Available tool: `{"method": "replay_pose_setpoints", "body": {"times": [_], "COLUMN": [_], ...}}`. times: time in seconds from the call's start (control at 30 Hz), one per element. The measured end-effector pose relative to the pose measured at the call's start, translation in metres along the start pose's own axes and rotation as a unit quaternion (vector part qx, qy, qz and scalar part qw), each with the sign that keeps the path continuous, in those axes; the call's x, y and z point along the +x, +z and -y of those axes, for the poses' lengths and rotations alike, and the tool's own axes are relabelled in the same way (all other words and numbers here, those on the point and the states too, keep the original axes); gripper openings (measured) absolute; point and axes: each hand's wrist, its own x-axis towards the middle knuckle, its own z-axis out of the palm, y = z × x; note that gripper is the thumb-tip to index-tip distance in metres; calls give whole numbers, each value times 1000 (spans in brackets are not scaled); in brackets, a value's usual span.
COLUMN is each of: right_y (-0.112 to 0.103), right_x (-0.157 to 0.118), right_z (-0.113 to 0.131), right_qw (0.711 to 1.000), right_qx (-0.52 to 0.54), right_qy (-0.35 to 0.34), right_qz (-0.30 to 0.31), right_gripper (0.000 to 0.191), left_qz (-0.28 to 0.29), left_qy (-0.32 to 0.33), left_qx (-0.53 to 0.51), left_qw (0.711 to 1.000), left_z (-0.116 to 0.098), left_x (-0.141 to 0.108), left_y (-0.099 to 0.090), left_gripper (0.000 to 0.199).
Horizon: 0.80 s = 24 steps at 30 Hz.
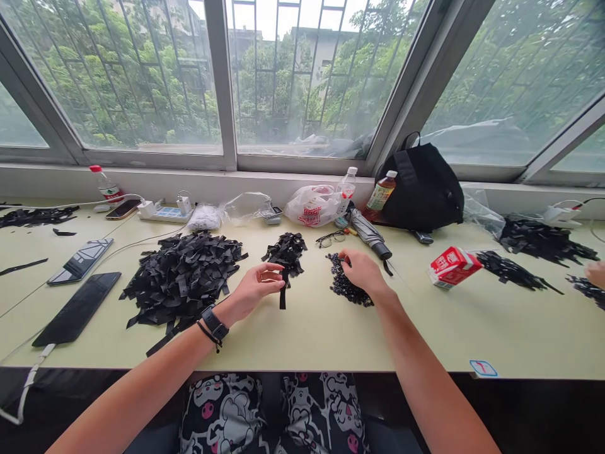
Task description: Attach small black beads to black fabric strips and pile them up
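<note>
A long pale green desk (312, 334) is set beneath a wide barred window (302, 75). A black backpack (420, 189), a folded umbrella (371, 233) and a white plastic bag (312, 206) are placed along the back of the desk, and a red-and-white carton (454, 267) lies on its side to the right.

A large heap of black strips (179, 277) is spread at the left of the person's hands. A smaller heap of strips (286, 253) lies between the hands, and a pile of small dark pieces (343, 284) lies just beside it to the right. The material cannot be told from this view. The strips are judged light, thin and flexible, and liable to tangle, so a single strip would best be taken by a free end. The small pieces are judged light and loose, and are best taken from the edge of the pile.

The left grip (258, 285) is held partly closed, with its fingers curled at the upper end of a single strip (282, 296) below the smaller heap; whether the strip is pinched cannot be told. The right grip (363, 270) is partly closed, with its fingertips (343, 254) at the pile; whether any piece is held cannot be told.
</note>
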Motion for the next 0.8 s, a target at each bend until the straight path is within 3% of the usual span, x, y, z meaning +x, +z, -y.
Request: {"method": "replay_pose_setpoints", "body": {"times": [0.17,0.37,0.67,0.8], "right_y": [-6,-9,-6,-5], "right_x": [-1,-4,-4,-3], "right_z": [2,7,8,9], "right_qw": [1000,998,999,999], "right_qx": [8,19,14,13], "right_qy": [-6,-46,-20,-28], "right_qz": [0,42,41,10], "right_gripper": [17,13,8,9], "left_qz": [-4,18,66,83], "left_qy": [-8,-36,-37,-35], "left_qx": [-13,-70,-111,-111], "left_qw": [1000,997,991,990], "left_z": [-1,-2,-9,-10], "left_x": [0,0,-5,-6], "left_y": [0,0,4,4], "left_gripper": [54,55,48,47]}}
